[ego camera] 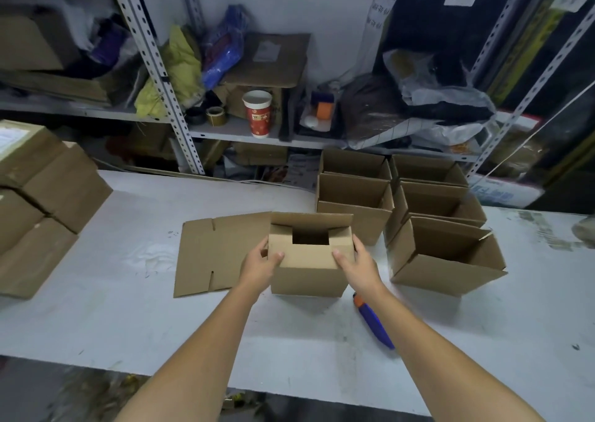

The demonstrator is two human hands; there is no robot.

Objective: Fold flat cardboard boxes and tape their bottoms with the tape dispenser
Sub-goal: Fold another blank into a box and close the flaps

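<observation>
Small cardboard box [307,276] sits mid-table on the white table [128,309], just in front of the person. The flapped end faces up, and the long side runs L-R, roughly parallel w/ the table's near edge. The near flap is folded flat and the two side flaps are turned in, leaving a rectangular gap in the middle. The far flap stands up, tilted back.

Left hand [262,262] grips the box's left top edge: thumb lies on the near flap, other fingers curl round the left side, mostly hidden. Right hand [357,260] mirrors it on the right top edge, thumb on the flap, fingers wrapped down the right wall, close together.

Flat cardboard sheet [222,254] lies on the table touching the box's left side, its slots pointing toward and away from the person.

Blue tool w/ orange tip [375,325] lies by the box's near-right corner, partly under the right forearm. Its long axis is diagonal, orange end toward the box. Can't tell what tool it is.

Five open boxes [444,260] stand in a cluster at right, openings up. Closed boxes [48,196] are stacked at far left. Behind is a shelf [231,130] w/ a red paper cup [257,114] & tape rolls [215,114]
</observation>
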